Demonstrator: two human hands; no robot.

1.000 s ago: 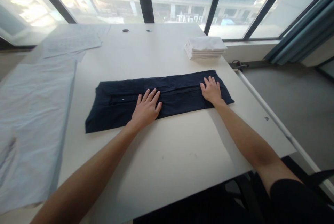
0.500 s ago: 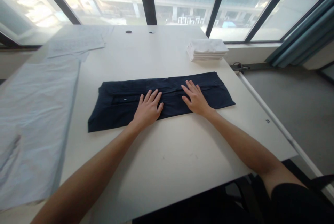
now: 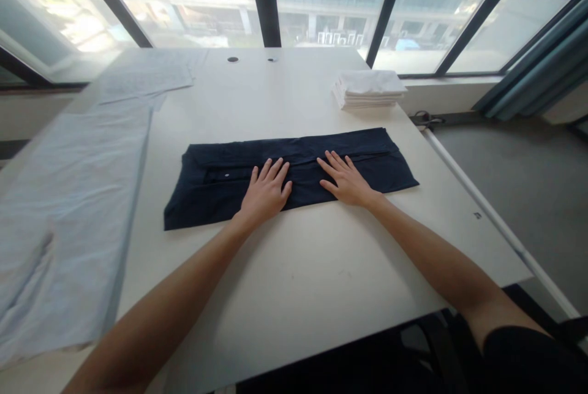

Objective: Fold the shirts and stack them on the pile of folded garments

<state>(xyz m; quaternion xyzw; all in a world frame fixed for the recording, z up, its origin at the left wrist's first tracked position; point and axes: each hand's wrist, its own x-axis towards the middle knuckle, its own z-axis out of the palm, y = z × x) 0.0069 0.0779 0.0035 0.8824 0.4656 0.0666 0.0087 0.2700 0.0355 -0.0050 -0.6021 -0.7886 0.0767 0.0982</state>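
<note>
A dark navy garment (image 3: 211, 182), folded into a long band with a small white button showing, lies across the middle of a white table (image 3: 294, 271). My left hand (image 3: 266, 192) rests flat on the band's middle, fingers stretched out. My right hand (image 3: 345, 179) lies flat just to its right, fingers spread on the cloth. Neither hand holds anything.
A stack of folded white cloths (image 3: 369, 89) sits at the table's far right corner. Pale blue fabric (image 3: 64, 210) covers the table's left side, with more sheets (image 3: 147, 75) at the far left. Windows run behind; grey floor and a teal curtain (image 3: 537, 69) are on the right.
My right hand has slid left along the garment from its right end to the middle, close to my left hand. My left hand has stayed in place.
</note>
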